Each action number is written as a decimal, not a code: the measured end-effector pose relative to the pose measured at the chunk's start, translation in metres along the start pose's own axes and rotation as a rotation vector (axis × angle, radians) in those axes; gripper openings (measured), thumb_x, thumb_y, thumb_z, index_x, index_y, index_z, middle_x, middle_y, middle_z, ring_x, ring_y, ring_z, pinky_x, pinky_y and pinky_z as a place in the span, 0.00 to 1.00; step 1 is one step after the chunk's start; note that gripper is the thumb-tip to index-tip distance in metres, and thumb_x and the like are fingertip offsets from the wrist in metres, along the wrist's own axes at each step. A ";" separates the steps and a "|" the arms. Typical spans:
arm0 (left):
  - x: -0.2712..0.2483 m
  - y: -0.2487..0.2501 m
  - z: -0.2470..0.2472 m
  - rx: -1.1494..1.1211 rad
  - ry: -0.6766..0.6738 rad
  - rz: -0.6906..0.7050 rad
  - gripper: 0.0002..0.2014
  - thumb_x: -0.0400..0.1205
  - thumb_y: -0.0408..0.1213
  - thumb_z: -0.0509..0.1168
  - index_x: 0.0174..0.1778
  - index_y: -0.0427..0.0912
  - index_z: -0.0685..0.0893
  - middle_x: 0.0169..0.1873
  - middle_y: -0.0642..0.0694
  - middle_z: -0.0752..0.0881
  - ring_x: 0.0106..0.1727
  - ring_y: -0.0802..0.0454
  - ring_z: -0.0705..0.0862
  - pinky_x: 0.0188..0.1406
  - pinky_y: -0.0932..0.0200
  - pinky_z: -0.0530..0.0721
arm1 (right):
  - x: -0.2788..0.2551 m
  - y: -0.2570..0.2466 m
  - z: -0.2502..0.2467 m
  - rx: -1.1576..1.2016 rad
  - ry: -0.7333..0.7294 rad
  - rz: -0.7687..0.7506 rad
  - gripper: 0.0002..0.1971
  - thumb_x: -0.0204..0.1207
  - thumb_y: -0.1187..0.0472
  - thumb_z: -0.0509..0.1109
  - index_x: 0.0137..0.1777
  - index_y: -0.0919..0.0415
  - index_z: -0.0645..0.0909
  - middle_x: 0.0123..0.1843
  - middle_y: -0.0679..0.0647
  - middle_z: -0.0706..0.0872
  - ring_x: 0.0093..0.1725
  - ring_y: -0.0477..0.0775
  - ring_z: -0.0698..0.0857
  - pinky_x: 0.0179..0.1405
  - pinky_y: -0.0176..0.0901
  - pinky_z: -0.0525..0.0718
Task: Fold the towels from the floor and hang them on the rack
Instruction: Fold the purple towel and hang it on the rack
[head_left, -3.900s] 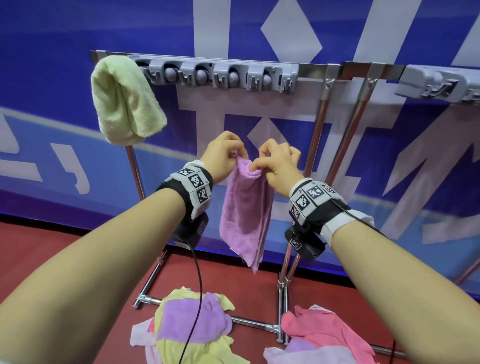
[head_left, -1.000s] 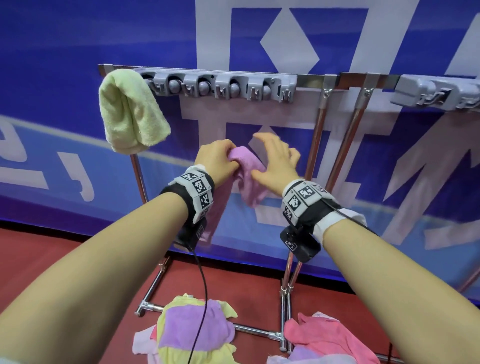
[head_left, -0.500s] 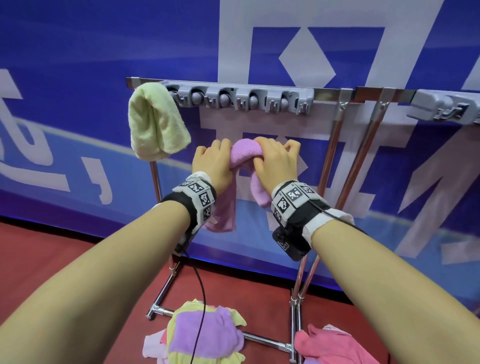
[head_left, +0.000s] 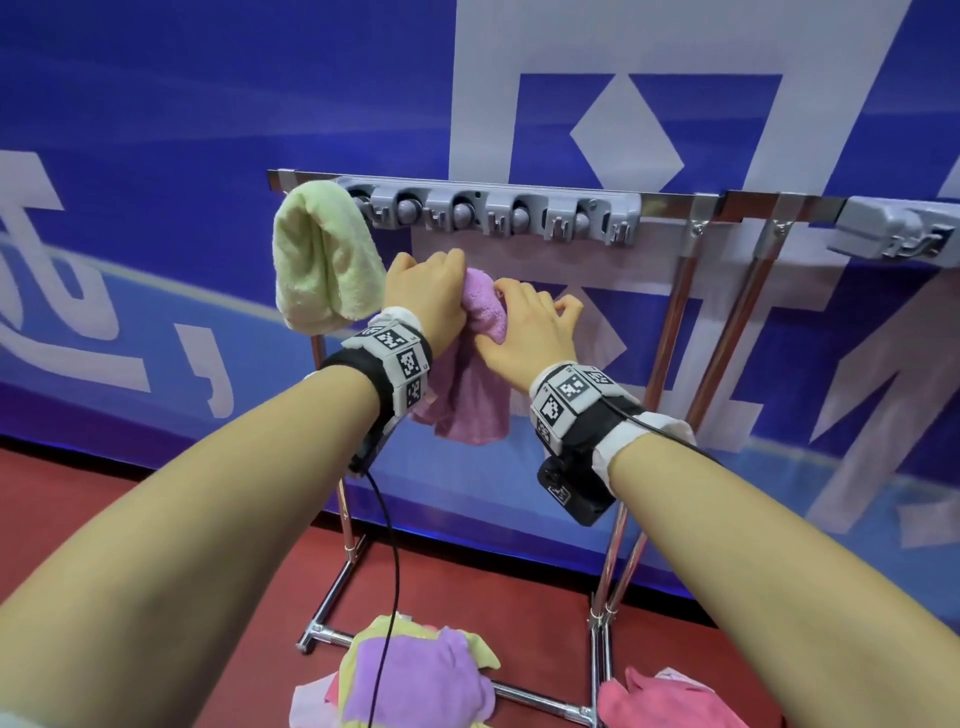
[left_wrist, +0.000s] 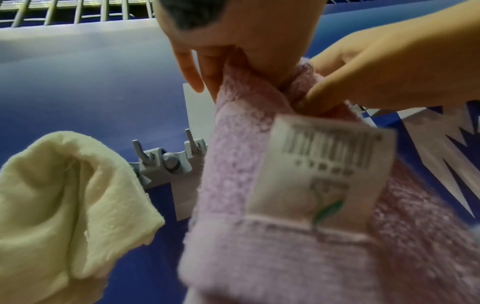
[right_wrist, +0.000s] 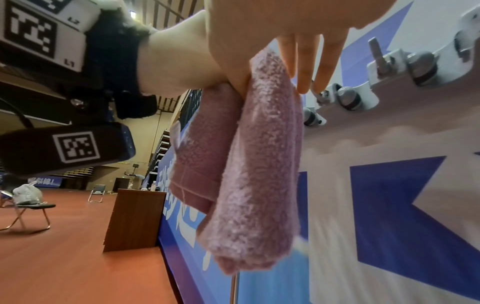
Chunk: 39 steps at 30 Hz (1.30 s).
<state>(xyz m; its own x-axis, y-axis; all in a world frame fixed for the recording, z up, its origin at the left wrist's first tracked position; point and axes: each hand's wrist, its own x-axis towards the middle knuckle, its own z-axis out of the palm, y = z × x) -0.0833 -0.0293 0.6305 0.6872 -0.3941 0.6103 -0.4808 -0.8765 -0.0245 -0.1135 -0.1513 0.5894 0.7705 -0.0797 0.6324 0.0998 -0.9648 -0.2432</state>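
A folded purple towel (head_left: 475, 395) hangs doubled over between my two hands, just below the rack's grey hook bar (head_left: 493, 213). My left hand (head_left: 426, 291) grips its top fold from the left; the fingers (left_wrist: 207, 70) curl over the cloth, and a white barcode label (left_wrist: 319, 168) hangs from it. My right hand (head_left: 524, 327) pinches the same fold from the right, thumb pushed into the towel (right_wrist: 257, 174). A pale green towel (head_left: 322, 265) hangs folded over the rack's left end, right beside my left hand.
A heap of yellow, purple and pink towels (head_left: 415, 675) lies on the red floor by the rack's foot bar, with a pink towel (head_left: 670, 696) to its right. Chrome uprights (head_left: 675, 322) stand right of my hands. A second hook bar (head_left: 893, 234) sits far right. A blue banner stands behind the rack.
The long hanging towel has been doubled over into a shorter bundle. Both hands have carried it up and left, closer to the hook bar and the green towel.
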 end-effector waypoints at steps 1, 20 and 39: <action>0.001 -0.004 -0.002 0.001 0.004 -0.004 0.11 0.75 0.30 0.59 0.53 0.36 0.74 0.52 0.38 0.83 0.49 0.37 0.81 0.56 0.53 0.64 | 0.003 -0.005 0.002 0.011 0.006 0.005 0.23 0.71 0.49 0.66 0.65 0.55 0.71 0.57 0.50 0.79 0.57 0.56 0.76 0.57 0.50 0.54; 0.058 -0.106 -0.015 -0.192 0.204 -0.211 0.16 0.78 0.29 0.58 0.62 0.35 0.75 0.58 0.38 0.81 0.59 0.38 0.78 0.53 0.52 0.69 | 0.120 -0.077 0.039 0.020 0.144 -0.059 0.17 0.71 0.63 0.64 0.61 0.59 0.71 0.56 0.56 0.85 0.56 0.59 0.80 0.57 0.50 0.56; 0.116 -0.156 0.019 0.124 0.197 -0.112 0.13 0.64 0.26 0.72 0.43 0.34 0.81 0.39 0.35 0.82 0.30 0.38 0.82 0.35 0.54 0.77 | 0.188 -0.089 0.068 -0.202 0.520 -0.228 0.17 0.53 0.70 0.62 0.42 0.59 0.84 0.37 0.55 0.82 0.33 0.58 0.82 0.41 0.48 0.58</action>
<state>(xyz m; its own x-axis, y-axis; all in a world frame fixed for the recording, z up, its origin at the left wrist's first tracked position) 0.0817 0.0566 0.6901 0.6075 -0.2417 0.7567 -0.3289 -0.9436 -0.0373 0.0651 -0.0636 0.6796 0.3296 0.0719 0.9414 0.0655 -0.9964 0.0532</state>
